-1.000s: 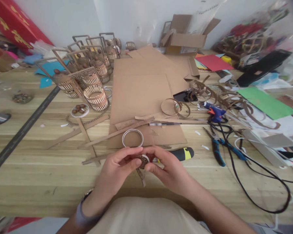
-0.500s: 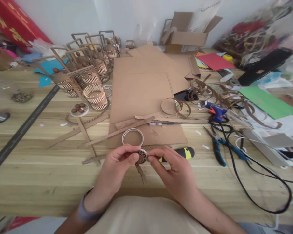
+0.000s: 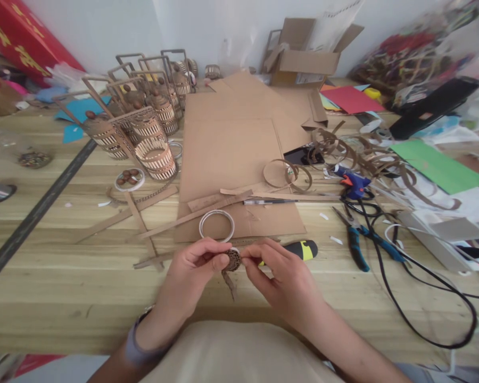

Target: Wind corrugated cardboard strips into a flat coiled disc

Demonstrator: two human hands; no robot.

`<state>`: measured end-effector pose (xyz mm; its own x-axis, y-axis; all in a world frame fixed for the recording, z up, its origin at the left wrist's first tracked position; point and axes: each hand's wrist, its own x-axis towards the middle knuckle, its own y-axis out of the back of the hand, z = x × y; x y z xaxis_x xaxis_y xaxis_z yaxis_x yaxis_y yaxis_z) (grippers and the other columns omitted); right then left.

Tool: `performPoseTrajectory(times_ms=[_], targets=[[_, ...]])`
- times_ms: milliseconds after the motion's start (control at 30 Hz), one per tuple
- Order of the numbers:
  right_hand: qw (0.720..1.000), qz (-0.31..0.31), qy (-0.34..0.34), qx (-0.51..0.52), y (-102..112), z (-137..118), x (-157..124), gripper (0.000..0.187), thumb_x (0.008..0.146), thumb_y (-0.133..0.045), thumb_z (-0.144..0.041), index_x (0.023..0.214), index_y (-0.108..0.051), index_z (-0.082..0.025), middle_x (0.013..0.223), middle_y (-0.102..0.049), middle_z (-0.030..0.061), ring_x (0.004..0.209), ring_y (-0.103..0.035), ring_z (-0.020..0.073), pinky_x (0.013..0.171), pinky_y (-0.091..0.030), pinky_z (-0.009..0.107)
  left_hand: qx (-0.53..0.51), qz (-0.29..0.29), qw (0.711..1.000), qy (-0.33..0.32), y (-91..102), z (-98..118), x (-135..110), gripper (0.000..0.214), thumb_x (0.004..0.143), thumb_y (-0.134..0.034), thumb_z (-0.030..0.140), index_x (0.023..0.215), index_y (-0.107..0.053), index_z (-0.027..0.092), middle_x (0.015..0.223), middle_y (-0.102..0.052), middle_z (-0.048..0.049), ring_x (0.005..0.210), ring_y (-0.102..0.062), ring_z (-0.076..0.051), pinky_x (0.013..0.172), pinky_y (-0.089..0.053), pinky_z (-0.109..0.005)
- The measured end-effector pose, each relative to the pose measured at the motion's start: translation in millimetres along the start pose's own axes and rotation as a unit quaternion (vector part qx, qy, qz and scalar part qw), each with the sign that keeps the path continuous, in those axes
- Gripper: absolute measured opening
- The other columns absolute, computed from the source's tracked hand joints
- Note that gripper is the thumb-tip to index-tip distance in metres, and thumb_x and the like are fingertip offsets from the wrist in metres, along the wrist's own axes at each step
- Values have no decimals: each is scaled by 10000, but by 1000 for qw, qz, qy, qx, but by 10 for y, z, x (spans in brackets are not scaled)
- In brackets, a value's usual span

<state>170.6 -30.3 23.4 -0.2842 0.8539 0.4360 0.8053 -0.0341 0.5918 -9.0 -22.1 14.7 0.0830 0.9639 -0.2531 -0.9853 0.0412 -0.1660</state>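
Observation:
My left hand [image 3: 191,276] and my right hand [image 3: 281,279] meet over the wooden table [image 3: 64,276], both pinching a small round perforated brown disc [image 3: 233,260] between the fingertips. A thin cardboard strip [image 3: 229,282] hangs down from the disc. Just beyond my fingers a white ring [image 3: 216,225] lies on a flat cardboard sheet [image 3: 231,159]. A black and yellow tool handle [image 3: 301,249] lies behind my right hand.
Several slatted cardboard lanterns [image 3: 143,127] stand at the back left, with a small dish of brown beads [image 3: 130,178] near them. Blue pliers [image 3: 357,239], a blue glue gun [image 3: 353,183], black cable [image 3: 423,298] and curled cardboard strips [image 3: 343,154] crowd the right. An open box [image 3: 303,61] stands at the back.
The disc has been turned and raised slightly between my fingertips, and my right hand's fingers have shifted along its edge. Nothing else on the table has moved.

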Motion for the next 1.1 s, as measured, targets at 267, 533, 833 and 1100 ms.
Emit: performPoseTrajectory(times_ms=[267, 533, 833, 1100], targets=[[1000, 7, 6, -7, -28, 10, -4, 160, 924, -484, -93, 849, -573, -203, 730, -638, 2, 623, -624, 126, 590, -518, 223, -50, 20, 997, 53, -10, -36, 12, 163, 600, -857, 214, 758, -827, 240, 728, -746, -3, 704, -627, -133, 668, -505, -210], [999, 6, 18, -29, -17, -15, -19, 158, 989, -467, -146, 910, -590, -205, 761, -664, 21, 671, -663, 143, 619, -549, 243, -58, 41, 996, 62, -26, -29, 7, 183, 572, -875, 219, 748, -826, 240, 732, -759, 0, 704, -629, -128, 671, -506, -203], [998, 7, 38, -42, -20, 2, -17, 162, 926, -466, -81, 876, -573, -191, 746, -659, 30, 637, -644, 152, 588, -525, 252, -52, 24, 997, 60, -8, -40, -9, 191, 593, -883, 241, 772, -821, 213, 729, -753, -13, 700, -627, -148, 670, -505, -241], [1000, 26, 14, 7, -21, -11, -15, 199, 885, -471, -56, 884, -597, -210, 728, -660, 0, 652, -646, 132, 603, -531, 221, -87, 32, 993, 79, -40, 5, 1, 226, 535, -911, 225, 739, -817, 206, 711, -753, -14, 675, -632, -150, 663, -514, -256]])
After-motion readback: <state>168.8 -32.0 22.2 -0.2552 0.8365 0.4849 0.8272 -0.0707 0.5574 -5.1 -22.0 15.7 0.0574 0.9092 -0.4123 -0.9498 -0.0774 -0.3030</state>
